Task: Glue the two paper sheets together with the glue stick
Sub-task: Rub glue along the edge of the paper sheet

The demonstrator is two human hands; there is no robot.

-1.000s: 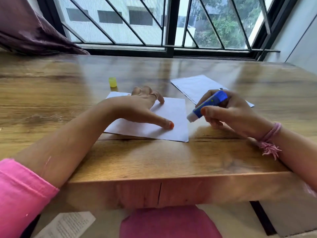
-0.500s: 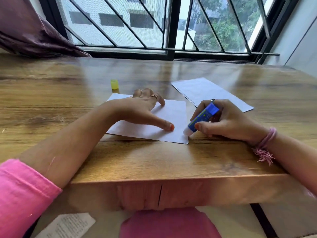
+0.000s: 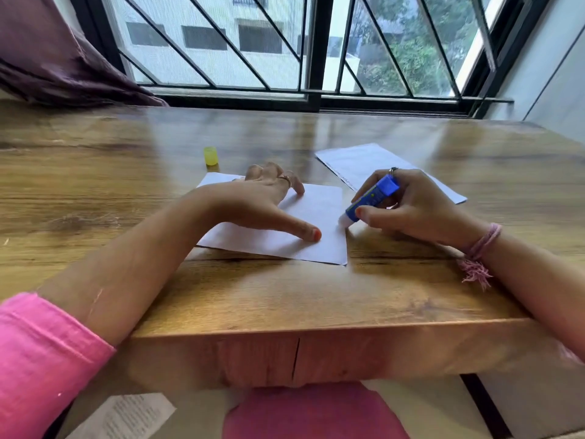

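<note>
— Left hand (image 3: 262, 204): how is it placed?

— It is laid flat on the near sheet (image 3: 316, 213), fingers spread and thumb stretched toward the near edge, so the paper is pinned to the table (image 3: 285, 299). Nothing is gripped by it.

— And further right?

— The glue stick (image 3: 370, 199) is gripped in the right hand (image 3: 411, 210), fingers curled round the blue barrel, its white tip touching the sheet's right edge. The second sheet (image 3: 364, 163) is lying behind, apart, unglued.

— How should the stroke be done well?

— Light, even pressure is probably best, with the tip drawn along the edge and the paper kept pinned so it is not dragged or creased. Glue on the wood is the risk at the margin.

— Any containers?

— Only the yellow cap (image 3: 210, 155), stood upright beyond the sheet; whether anything is inside cannot be told.
</note>
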